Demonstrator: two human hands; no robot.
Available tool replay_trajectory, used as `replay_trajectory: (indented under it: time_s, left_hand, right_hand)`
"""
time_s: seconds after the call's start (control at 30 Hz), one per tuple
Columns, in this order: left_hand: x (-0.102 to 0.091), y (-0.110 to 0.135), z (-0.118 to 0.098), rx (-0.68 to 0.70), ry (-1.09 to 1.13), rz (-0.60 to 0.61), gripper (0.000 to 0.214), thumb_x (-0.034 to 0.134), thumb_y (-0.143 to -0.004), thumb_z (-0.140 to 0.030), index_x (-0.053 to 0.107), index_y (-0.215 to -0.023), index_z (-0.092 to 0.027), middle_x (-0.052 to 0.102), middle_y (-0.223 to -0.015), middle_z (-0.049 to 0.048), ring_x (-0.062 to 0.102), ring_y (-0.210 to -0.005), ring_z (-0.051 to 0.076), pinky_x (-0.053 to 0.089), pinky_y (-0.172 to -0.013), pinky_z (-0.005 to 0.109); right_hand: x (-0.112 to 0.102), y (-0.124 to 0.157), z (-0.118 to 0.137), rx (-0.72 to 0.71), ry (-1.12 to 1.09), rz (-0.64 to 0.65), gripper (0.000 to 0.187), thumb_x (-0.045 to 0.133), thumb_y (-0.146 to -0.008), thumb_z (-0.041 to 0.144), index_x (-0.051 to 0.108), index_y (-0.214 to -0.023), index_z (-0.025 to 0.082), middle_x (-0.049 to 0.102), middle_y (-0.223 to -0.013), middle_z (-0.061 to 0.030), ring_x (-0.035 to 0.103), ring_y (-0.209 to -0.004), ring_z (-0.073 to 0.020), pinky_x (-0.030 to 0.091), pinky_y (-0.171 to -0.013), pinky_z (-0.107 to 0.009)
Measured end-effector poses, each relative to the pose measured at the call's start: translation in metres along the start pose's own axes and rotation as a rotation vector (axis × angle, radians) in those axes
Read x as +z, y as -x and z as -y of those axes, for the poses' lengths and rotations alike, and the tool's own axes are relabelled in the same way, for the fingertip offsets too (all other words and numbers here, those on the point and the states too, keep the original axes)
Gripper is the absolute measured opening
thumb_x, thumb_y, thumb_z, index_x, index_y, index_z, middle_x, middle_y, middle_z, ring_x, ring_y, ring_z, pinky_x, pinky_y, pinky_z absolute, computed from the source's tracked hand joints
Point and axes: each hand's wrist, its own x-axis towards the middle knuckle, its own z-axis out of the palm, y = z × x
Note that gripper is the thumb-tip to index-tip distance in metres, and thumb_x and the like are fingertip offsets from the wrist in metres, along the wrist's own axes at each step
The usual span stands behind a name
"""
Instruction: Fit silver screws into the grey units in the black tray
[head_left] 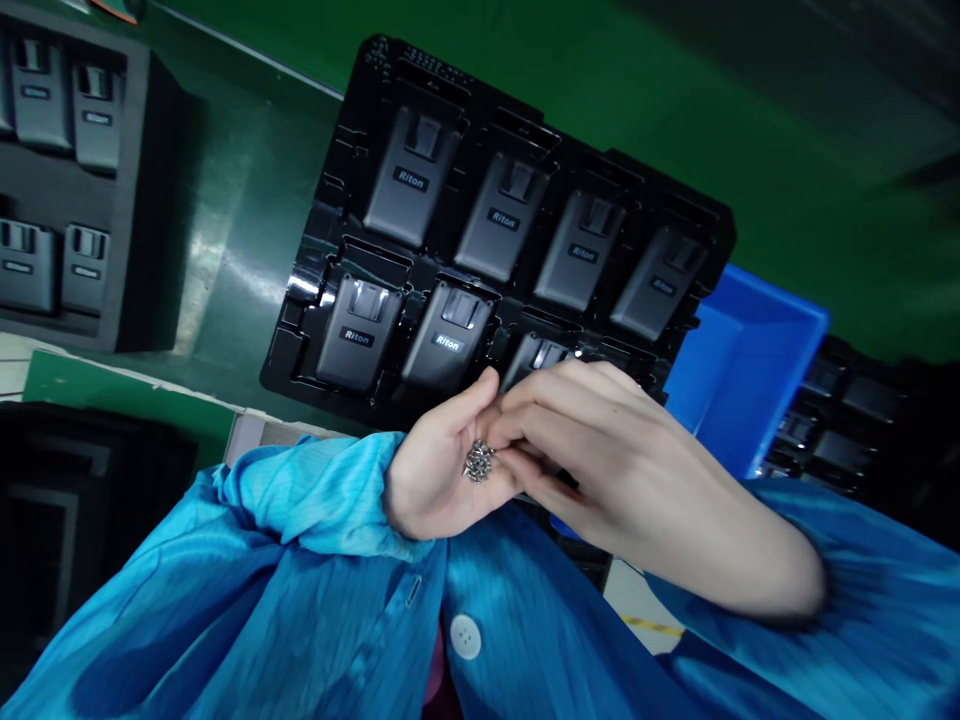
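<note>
My left hand (439,470) is cupped, palm up, in front of my body. A small heap of tiny metal screws (478,461) lies in its palm. Over that palm reaches my right hand (592,440), its thumb and fingers drawn together at the edge of the heap. Whatever its fingertips pinch, if anything, is hidden or too small to see. Just beyond both hands is a black plastic tray (281,350) with several grey casings (411,180) marked "Riton" in its pockets. My right hand partly covers the nearest row.
A blue bin (750,350) stands right of the tray, with more dark trays (847,420) behind it. At the left, a dark foam box (135,200) holds more grey casings. The green worktop (240,220) lies beneath, its front edge close to my left sleeve.
</note>
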Motion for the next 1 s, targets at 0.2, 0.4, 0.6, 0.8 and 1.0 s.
replay_trajectory:
  time_s: [0.2,0.4,0.6,0.8,1.0]
  left_hand:
    - [-0.002,0.0,0.001,0.015,-0.011,0.036,0.055,0.021,-0.103,-0.037,0.052,-0.068,-0.009,0.054,-0.061,0.0015,0.062,-0.06,0.008,0.052,-0.066,0.018]
    - [-0.002,0.001,0.002,0.015,-0.025,-0.001,0.056,0.019,-0.103,-0.037,0.054,-0.07,-0.01,0.061,-0.064,0.0033,0.063,-0.062,0.009,0.05,-0.066,0.019]
    - [0.0,-0.001,0.002,0.02,0.001,-0.032,0.057,0.02,-0.104,-0.036,0.056,-0.068,-0.011,0.058,-0.058,0.001,0.062,-0.056,0.008,0.047,-0.059,0.018]
    - [0.001,0.0,0.001,-0.007,0.033,-0.067,0.055,0.022,-0.104,-0.034,0.056,-0.067,-0.012,0.059,-0.057,0.0016,0.062,-0.054,0.009,0.046,-0.059,0.019]
    - [-0.003,-0.002,0.0,-0.005,-0.066,-0.039,0.066,0.013,-0.104,-0.043,0.068,-0.086,-0.011,0.073,-0.09,0.0065,0.07,-0.081,0.01,0.051,-0.1,0.031]
  right_hand:
    - [-0.002,0.0,-0.001,0.022,-0.004,0.052,0.011,0.052,-0.1,0.017,0.061,-0.095,0.012,0.058,-0.095,-0.0061,0.05,-0.091,-0.018,0.034,-0.081,-0.035]
    - [0.0,-0.002,-0.002,-0.007,0.042,0.052,0.02,0.05,-0.104,0.02,0.06,-0.09,0.011,0.056,-0.091,-0.0066,0.049,-0.085,-0.0168,0.032,-0.078,-0.035]
    - [0.0,-0.004,0.0,-0.025,0.103,0.034,0.02,0.051,-0.102,0.018,0.061,-0.087,0.01,0.055,-0.088,-0.0062,0.049,-0.083,-0.0171,0.031,-0.076,-0.036]
    - [0.005,-0.004,0.006,-0.022,0.175,0.006,0.014,0.054,-0.096,0.011,0.061,-0.084,0.009,0.055,-0.086,-0.0067,0.05,-0.08,-0.0181,0.033,-0.074,-0.036]
    - [-0.015,0.002,-0.001,0.06,0.064,-0.054,0.01,0.057,-0.099,0.017,0.061,-0.092,0.012,0.06,-0.093,-0.0074,0.054,-0.084,-0.0166,0.04,-0.073,-0.035]
